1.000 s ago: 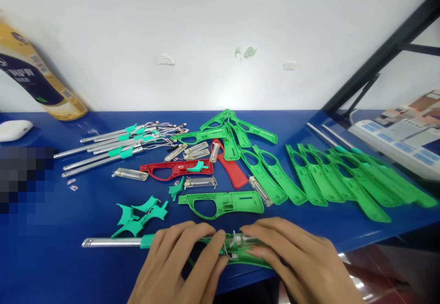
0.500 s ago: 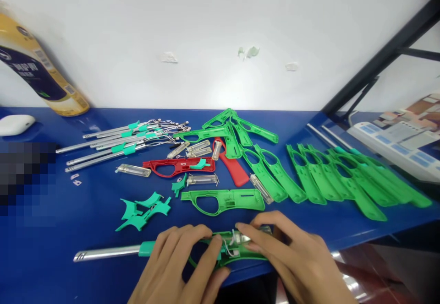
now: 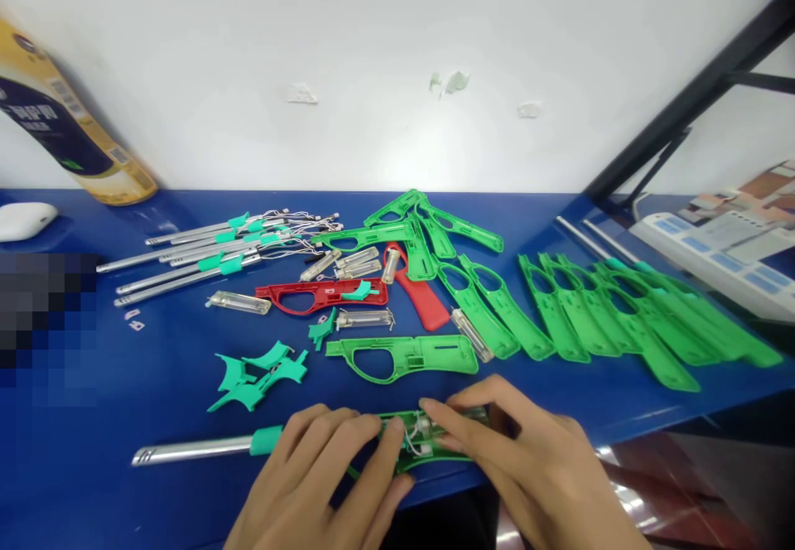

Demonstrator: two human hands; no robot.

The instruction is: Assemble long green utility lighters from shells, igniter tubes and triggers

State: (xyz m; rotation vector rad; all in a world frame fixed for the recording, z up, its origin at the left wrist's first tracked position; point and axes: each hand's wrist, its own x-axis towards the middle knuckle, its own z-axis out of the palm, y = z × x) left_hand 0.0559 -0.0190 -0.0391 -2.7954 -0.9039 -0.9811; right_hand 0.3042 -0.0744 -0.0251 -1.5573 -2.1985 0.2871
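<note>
A half-assembled long-nosed lighter lies across the front of the table, its silver metal tube [image 3: 195, 450] pointing left. My left hand [image 3: 326, 475] grips its green half-shell [image 3: 435, 460], with the thumb and index finger by the teal trigger piece and white wires [image 3: 418, 444]. Inside the shell's handle sits a clear fuel tank [image 3: 425, 425]. The fingers of my right hand [image 3: 534, 459] pinch around the tank and the shell's edge, covering much of both. Just behind lies another open green half-shell [image 3: 435, 354].
Several metal tubes with wires [image 3: 204, 256] lie back left, near teal triggers [image 3: 248, 380]. A red half-shell [image 3: 310, 295] and loose fuel tanks [image 3: 363, 319] occupy the middle. Green half-shells [image 3: 571, 310] fill the right. A yellow bottle [image 3: 93, 144] stands back left.
My right fingers have shifted slightly left along the fuel tank, which appears a little farther left in the shell. My left hand keeps its grip. The view has tilted slightly.
</note>
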